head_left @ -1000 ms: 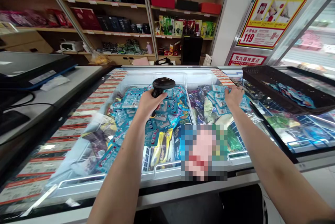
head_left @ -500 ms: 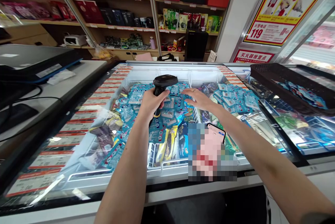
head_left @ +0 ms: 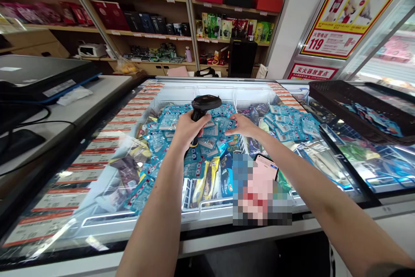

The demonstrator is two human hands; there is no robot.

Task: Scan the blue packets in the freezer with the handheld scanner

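Observation:
A black handheld barcode scanner (head_left: 206, 102) is upright in my left hand (head_left: 187, 130), whose fingers wrap round its handle. Beneath it, a pile of small blue packets (head_left: 158, 142) covers the glass top of a chest freezer. My right hand (head_left: 244, 126) reaches in from the right, thumb and fingers apart, at the pile's right edge. A blue packet (head_left: 223, 125) lies by its fingertips; whether they touch it I cannot tell. To the right of that hand is a second group of blue packets (head_left: 287, 123).
A phone with a lit screen (head_left: 263, 177), partly blurred, lies near the freezer's front edge. At right, a dark basket (head_left: 327, 91) holds more blue packets. Price labels (head_left: 94, 156) line the left side. A counter with a black device (head_left: 42, 74) stands at left; stocked shelves (head_left: 155, 30) rise behind.
My right hand has come slightly lower, its thumb and fingers now spread beside the packets. The scanner in my left hand has shifted a little to the right and down.

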